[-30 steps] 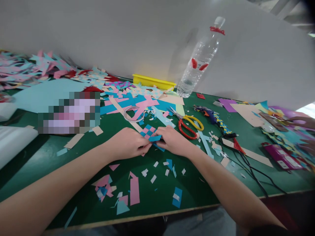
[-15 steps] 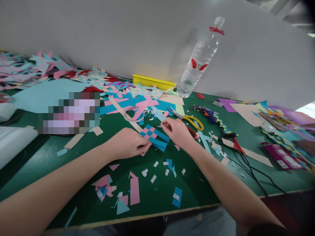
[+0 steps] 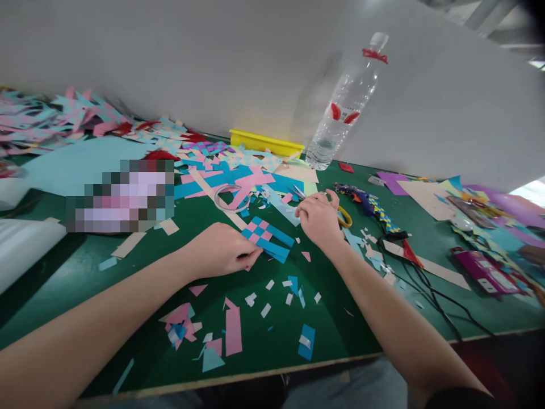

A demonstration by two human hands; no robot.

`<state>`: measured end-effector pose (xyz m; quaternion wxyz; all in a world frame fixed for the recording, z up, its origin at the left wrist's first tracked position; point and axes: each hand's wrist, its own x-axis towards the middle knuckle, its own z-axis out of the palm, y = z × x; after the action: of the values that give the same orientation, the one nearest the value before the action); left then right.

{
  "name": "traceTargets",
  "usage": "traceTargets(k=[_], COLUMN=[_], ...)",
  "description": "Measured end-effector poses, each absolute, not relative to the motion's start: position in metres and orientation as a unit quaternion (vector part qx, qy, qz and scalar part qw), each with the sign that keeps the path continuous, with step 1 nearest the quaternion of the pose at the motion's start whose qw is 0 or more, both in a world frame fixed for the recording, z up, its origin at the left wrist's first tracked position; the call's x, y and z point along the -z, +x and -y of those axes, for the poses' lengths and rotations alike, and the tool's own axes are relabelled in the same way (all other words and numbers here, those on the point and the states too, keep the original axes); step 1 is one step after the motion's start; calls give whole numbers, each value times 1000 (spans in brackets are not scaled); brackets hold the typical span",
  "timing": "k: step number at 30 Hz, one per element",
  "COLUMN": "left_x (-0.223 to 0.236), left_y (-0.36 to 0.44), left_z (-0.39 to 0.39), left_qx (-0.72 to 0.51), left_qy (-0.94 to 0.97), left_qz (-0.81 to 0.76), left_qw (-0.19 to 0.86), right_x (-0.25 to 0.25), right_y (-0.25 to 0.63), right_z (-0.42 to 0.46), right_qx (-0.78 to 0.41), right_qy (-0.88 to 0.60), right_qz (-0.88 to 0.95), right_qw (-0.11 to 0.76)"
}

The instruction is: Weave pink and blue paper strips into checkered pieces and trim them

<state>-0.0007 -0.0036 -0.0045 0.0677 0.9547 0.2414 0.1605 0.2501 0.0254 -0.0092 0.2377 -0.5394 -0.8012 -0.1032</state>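
My left hand (image 3: 223, 250) is closed, pinching the lower left edge of a small woven paper piece (image 3: 258, 229) of blue and pink checks. Loose blue strips (image 3: 276, 250) extend from its right side. My right hand (image 3: 320, 220), fingers bent and apart, is over a pair of scissors (image 3: 299, 192). It hides most of the handles; a yellow handle loop (image 3: 346, 217) shows beyond it. Whether the fingers touch the scissors is hidden. A roll of clear tape (image 3: 232, 197) lies behind the woven piece, among pink and blue strips (image 3: 251, 180).
Paper scraps (image 3: 233, 329) litter the green table (image 3: 332, 318). A clear bottle (image 3: 340, 108) stands by the grey partition, near a yellow tray (image 3: 266, 143). Right of my hand lie black cords (image 3: 430, 289) and a purple box (image 3: 487, 272). A blurred-out object (image 3: 121, 199) lies left.
My right hand has moved right and slightly back, away from the woven piece and over the scissors' handles, its fingers parting. My left hand and the woven piece have stayed put.
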Motion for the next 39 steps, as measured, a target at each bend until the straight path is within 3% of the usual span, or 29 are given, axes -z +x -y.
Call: traceTargets(k=[6, 14, 19, 28, 39], left_x=[4, 5, 7, 11, 17], left_y=[0, -1, -2, -5, -5], left_z=[3, 2, 2, 0, -4], left_qx=[-156, -154, -149, -187, -152], left_qy=[955, 956, 957, 944, 946], left_qz=[-245, -244, -242, -268, -283], left_qw=[53, 53, 54, -54, -49], right_x=[1, 0, 3, 3, -1], right_y=[237, 223, 223, 224, 222], right_z=[-15, -4, -4, -4, -1], right_qx=[80, -18, -24, -36, -63], right_qy=[-480, -315, -302, -299, -293], right_qz=[824, 929, 937, 940, 933], right_qw=[290, 194, 173, 161, 200])
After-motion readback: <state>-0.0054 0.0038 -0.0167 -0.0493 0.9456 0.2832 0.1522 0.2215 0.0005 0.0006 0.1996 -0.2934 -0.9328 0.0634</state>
